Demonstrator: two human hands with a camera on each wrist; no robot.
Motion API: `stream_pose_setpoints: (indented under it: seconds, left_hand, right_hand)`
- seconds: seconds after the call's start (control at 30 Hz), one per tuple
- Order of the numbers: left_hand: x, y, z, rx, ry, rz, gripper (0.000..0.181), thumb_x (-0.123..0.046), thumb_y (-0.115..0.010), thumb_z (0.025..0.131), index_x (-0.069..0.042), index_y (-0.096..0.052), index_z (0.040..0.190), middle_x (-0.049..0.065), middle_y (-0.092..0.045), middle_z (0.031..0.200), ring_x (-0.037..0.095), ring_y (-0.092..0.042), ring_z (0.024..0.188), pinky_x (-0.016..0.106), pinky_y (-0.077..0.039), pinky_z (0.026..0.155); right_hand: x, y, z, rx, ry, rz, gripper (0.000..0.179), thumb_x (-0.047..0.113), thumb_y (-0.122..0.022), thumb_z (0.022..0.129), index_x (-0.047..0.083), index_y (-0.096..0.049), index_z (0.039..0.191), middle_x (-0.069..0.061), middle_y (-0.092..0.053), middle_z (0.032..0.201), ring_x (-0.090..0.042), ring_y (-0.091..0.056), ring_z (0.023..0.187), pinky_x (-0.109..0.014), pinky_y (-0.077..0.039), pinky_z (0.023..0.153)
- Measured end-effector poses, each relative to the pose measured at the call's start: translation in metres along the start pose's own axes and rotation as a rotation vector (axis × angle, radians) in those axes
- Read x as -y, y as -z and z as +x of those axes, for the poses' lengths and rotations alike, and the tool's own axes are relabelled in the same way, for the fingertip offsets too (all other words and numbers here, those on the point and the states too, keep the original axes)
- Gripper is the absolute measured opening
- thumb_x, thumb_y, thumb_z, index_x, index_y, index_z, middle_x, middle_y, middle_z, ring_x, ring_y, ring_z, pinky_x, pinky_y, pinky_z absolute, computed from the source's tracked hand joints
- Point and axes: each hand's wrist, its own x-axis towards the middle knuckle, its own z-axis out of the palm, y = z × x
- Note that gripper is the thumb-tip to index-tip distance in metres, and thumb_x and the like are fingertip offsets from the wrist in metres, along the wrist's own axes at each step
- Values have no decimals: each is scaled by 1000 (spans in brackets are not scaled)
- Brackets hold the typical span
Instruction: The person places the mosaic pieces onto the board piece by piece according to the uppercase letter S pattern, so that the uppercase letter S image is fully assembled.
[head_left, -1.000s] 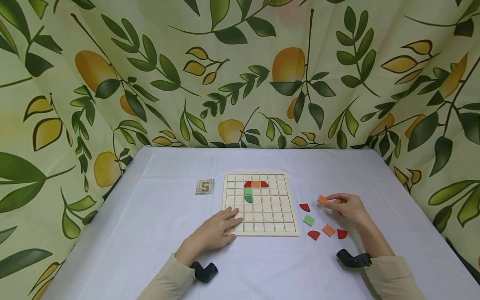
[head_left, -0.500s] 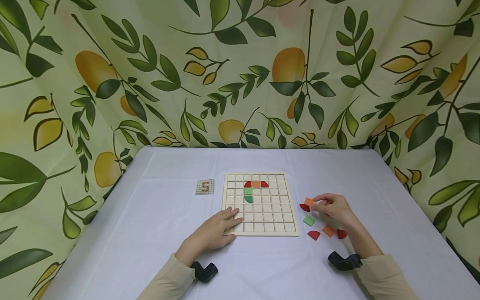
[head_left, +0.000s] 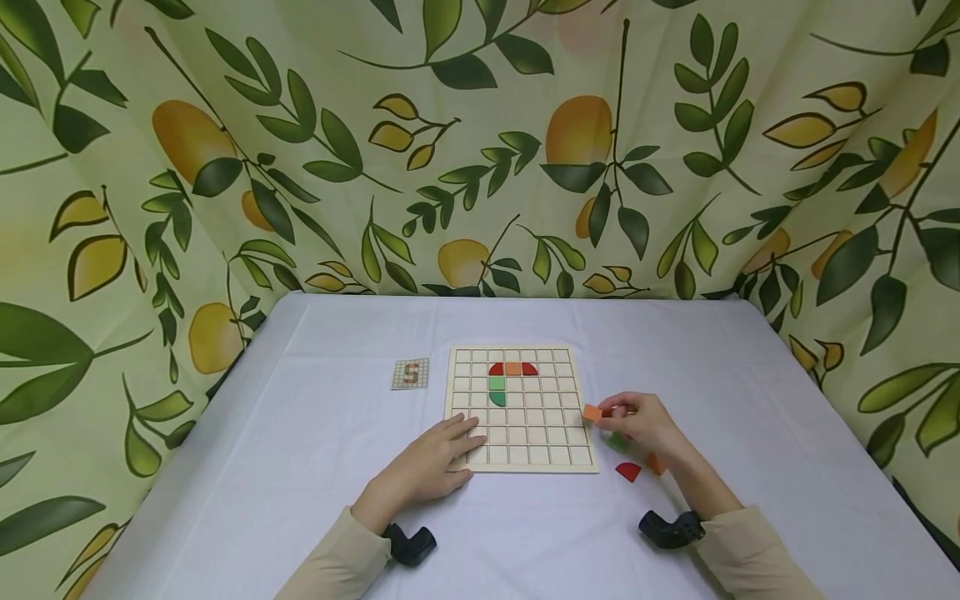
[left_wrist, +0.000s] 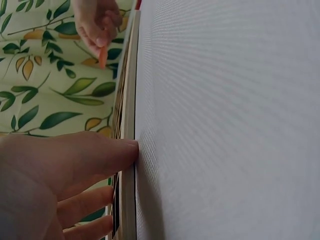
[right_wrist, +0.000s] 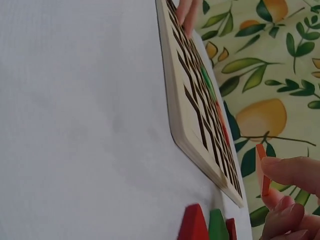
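Observation:
My right hand [head_left: 641, 419] pinches an orange square tile [head_left: 592, 413] between thumb and fingertips, by the right edge of the wooden grid board [head_left: 543, 429]. The right wrist view shows that orange tile [right_wrist: 261, 169] held on edge, above the board's level. My left hand [head_left: 427, 458] rests on the board's lower left part, fingers spread, with the thumb [left_wrist: 117, 152] at its near edge. On the board, an orange square [head_left: 512, 368] lies between two red quarter-round tiles, above a light green square [head_left: 497, 383] and a green quarter-round [head_left: 497, 398].
Right of the board lie a red quarter-round tile [head_left: 628, 472], a green square [head_left: 618, 442] and another orange square [head_left: 655, 463], the last two partly hidden by my right hand. Left of the board is a small patterned card [head_left: 410, 374]. A leaf-print curtain [head_left: 480, 167] stands behind the white-covered table.
My right hand has moved left with the orange square tile, from over the loose tiles to the board's right edge. The left hand has stayed in place.

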Motion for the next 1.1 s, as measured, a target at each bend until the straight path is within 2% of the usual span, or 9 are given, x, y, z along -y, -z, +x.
stream_pose_setpoints:
  seconds: [0.43,0.7,1.1]
  left_hand:
    - [1,1,1,3,-17,-10,49,-23,-64,89,-15,-56,137,9,-45,152,32,-38,144,49,-38,116]
    - [1,2,1,9,-7,-11,49,-24,-64,89,-16,-55,137,8,-44,152,31,-37,144,48,-37,117]
    - [2,1,0,10,-18,-5,50,-24,-64,89,-16,-55,137,8,-44,152,32,-38,144,49,-37,116]
  right_hand:
    - [11,-18,2,42,48,35,36,13,-77,78,-4,-65,108,4,-45,64,-11,-42,57,-20,-36,50]
    - [16,-28,10,35,64,34,34,15,-77,77,0,-67,106,4,-45,65,-12,-42,61,-21,-36,52]
    - [22,-36,16,46,103,48,33,11,-78,76,-1,-67,105,3,-47,66,-11,-44,63,-20,-38,52]
